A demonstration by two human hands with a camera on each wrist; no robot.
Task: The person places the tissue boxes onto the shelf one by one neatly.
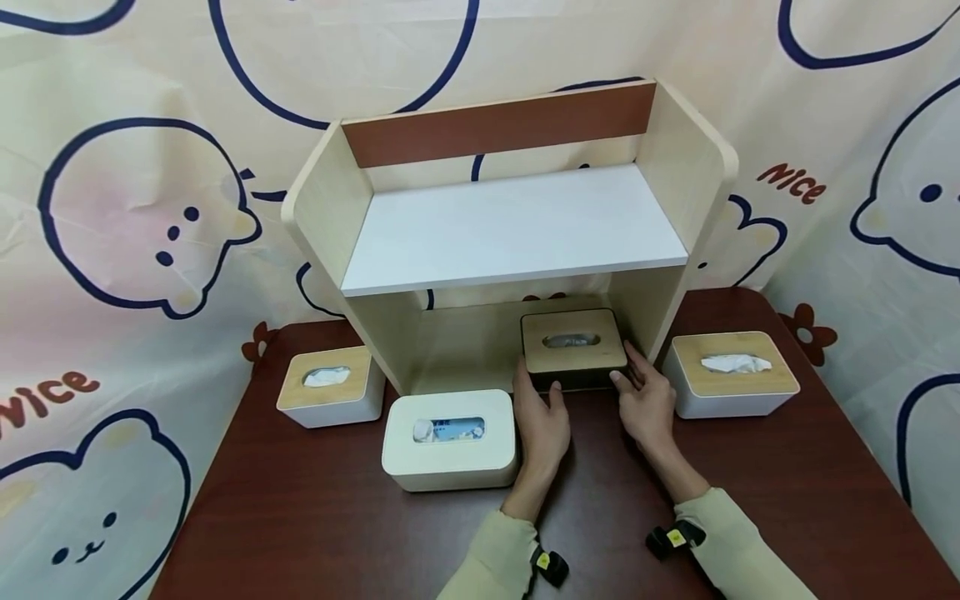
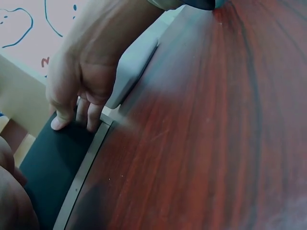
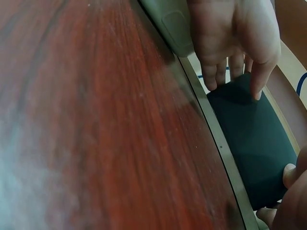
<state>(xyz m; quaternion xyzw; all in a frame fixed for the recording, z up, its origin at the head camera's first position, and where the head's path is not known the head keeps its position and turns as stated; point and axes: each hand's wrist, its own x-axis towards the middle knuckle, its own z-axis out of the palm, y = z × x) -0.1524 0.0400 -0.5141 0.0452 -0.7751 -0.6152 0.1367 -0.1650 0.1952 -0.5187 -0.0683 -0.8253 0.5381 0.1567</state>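
Note:
A black tissue box (image 1: 574,379) with a wooden lid sits on the lower shelf of a small desk rack, toward its right side. My left hand (image 1: 542,425) grips its left side, and the left wrist view shows the thumb on the dark front face with the fingers around the corner. On the opposite side my right hand (image 1: 647,404) holds the box, its thumb (image 3: 259,86) pressed to the front. The box's dark front (image 3: 252,139) stands just behind the shelf's front edge.
Left of my left hand stands a white tissue box (image 1: 450,467). A white box with a wooden lid (image 1: 330,400) is at the rack's left, and a similar one (image 1: 735,400) at its right. The rack's white upper shelf (image 1: 510,225) overhangs the lower one. A patterned curtain (image 1: 150,358) hangs behind.

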